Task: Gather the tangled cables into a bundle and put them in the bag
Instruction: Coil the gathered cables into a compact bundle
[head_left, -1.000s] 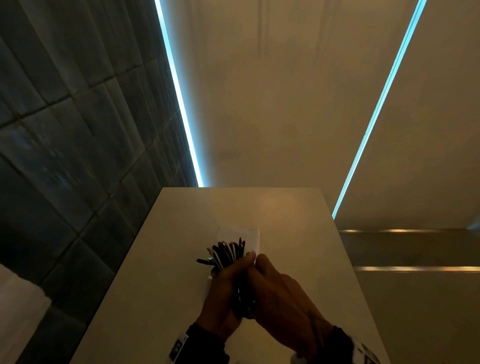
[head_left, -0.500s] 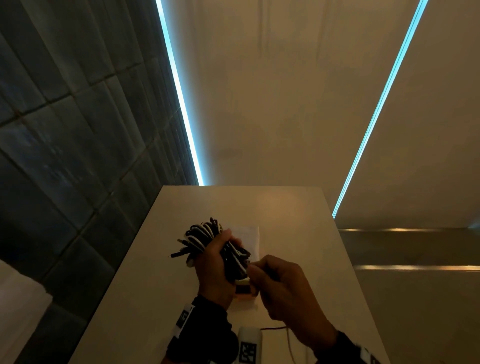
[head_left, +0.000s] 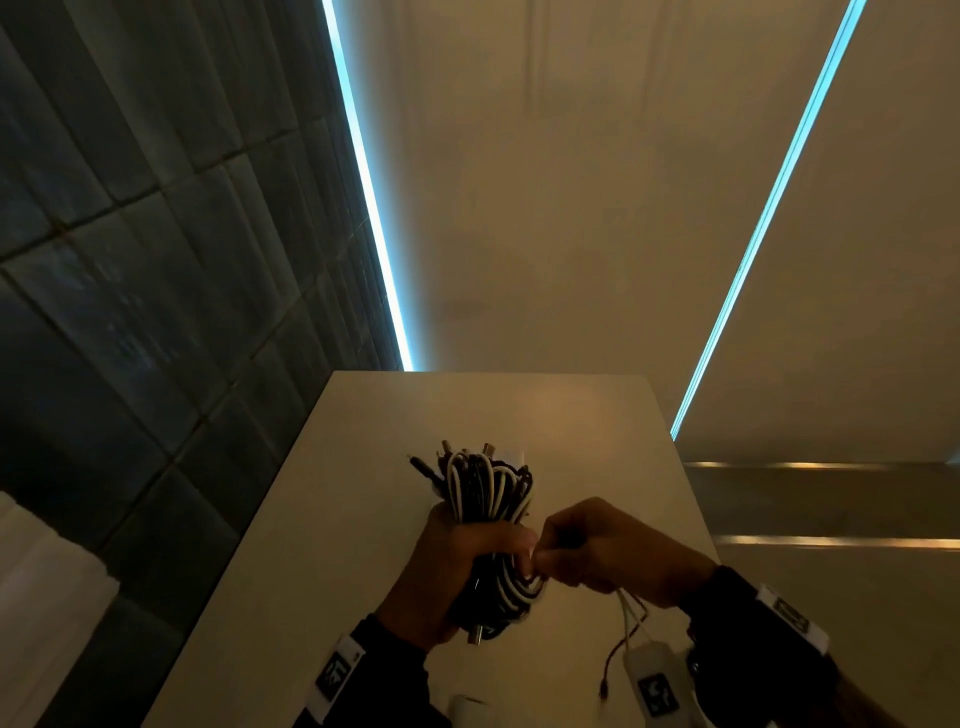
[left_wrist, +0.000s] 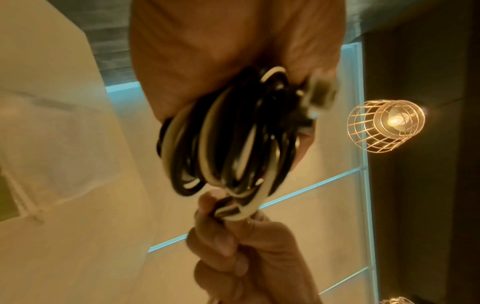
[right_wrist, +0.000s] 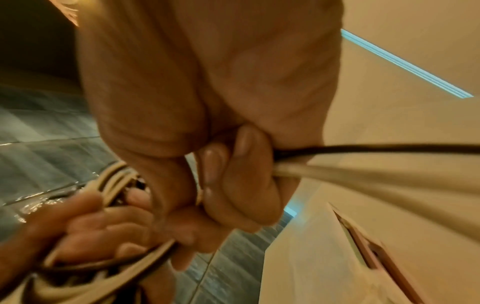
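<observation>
Head view shows the left hand (head_left: 447, 566) wrapped around the middle of the cable bundle (head_left: 485, 488), a coil of black and white cables held above the pale counter (head_left: 363, 467). The loops of the bundle rise above the left hand, and more loops hang under it. Just beside the bundle, on its right, the right hand (head_left: 608, 556) is closed on a few loose cable ends (head_left: 631, 610); these ends hang down from this hand toward the counter. The fingertips of both hands touch at the side of the bundle.

From the left wrist camera, the bundle (left_wrist: 228, 144) sits in the left palm, and the right hand (left_wrist: 249, 246) pinches some strands at the lower end of the coil. From the right wrist camera, the fingers (right_wrist: 233, 164) of the right hand curl around a black and a white strand (right_wrist: 363, 162). A flat pale thing with an open slot (right_wrist: 363, 251) lies on the counter under the bundle; I cannot tell if it is the bag.
</observation>
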